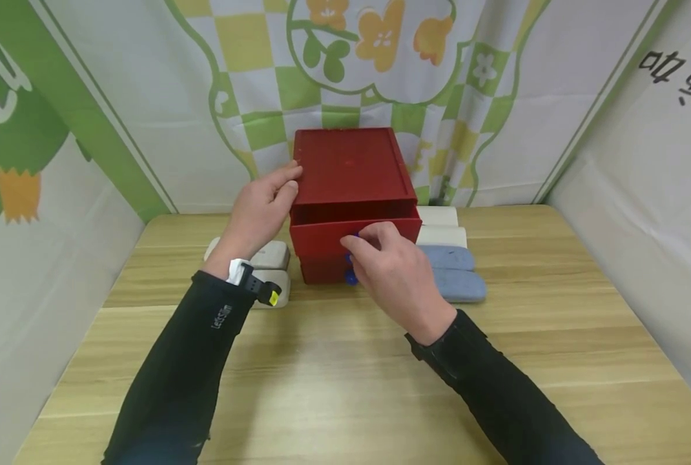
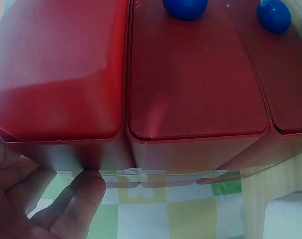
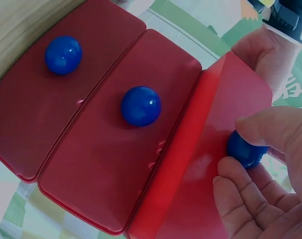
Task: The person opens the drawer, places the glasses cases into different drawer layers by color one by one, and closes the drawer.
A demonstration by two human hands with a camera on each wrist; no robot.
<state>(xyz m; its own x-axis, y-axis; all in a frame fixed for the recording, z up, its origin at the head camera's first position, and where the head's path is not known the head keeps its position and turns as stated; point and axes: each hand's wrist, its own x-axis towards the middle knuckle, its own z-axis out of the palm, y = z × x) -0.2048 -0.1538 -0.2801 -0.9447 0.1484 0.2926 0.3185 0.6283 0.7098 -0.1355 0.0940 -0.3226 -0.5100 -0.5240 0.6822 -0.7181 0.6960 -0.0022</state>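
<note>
A red chest of drawers point(image 1: 345, 161) stands on the table, and its top drawer point(image 1: 316, 239) is partly pulled out. My right hand point(image 1: 400, 278) pinches that drawer's round blue knob point(image 3: 246, 149) between thumb and fingers. My left hand point(image 1: 264, 210) rests against the chest's upper left side, fingers reaching its top edge; in the left wrist view its fingers point(image 2: 83, 199) touch the side wall. Two lower drawers stay closed, each with a blue knob point(image 3: 141, 106). What lies inside the top drawer is hidden.
Two off-white oblong cases point(image 1: 276, 255) lie left of the chest. To its right lie white cases point(image 1: 441, 216) and blue-grey oblong cases point(image 1: 462, 286). A patterned cloth point(image 1: 258, 84) hangs behind, and pale walls flank the wooden table point(image 1: 334, 387).
</note>
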